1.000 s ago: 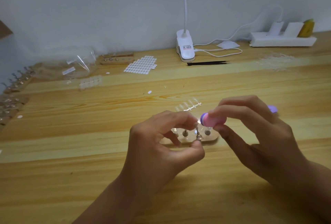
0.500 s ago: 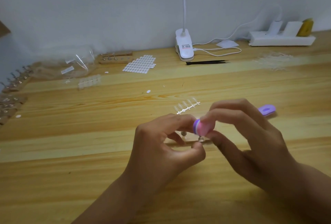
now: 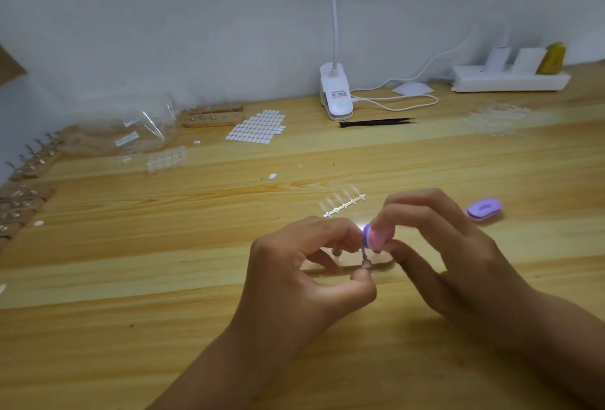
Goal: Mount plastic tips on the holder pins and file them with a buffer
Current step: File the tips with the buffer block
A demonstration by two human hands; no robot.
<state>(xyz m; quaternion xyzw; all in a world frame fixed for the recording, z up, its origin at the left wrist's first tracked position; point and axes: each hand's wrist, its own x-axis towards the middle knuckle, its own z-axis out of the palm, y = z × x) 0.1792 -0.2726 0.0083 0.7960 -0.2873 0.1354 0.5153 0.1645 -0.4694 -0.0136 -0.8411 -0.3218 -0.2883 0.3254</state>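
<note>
As left hand [image 3: 304, 275] pinches a holder pin [image 3: 364, 260], right hand [image 3: 442, 246] pinches buffer [image 3: 376, 235].

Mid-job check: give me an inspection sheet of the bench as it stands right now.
Surface: wooden table, with a few loose white tabs on it.
Job's things: buffer at the top of the holder pin; the tip is hidden. The holder base is behind the hands, and a strip of clear tips lies beyond.
Clutter: purple case, black tweezers, sheet of white tabs, plastic bag, spare holders.
Grippers: left hand pinches the holder pin; right hand grips the buffer.
Cables: white cable loops beside the clip lamp; power strip at the rear right.
Surroundings: grey wall.
</note>
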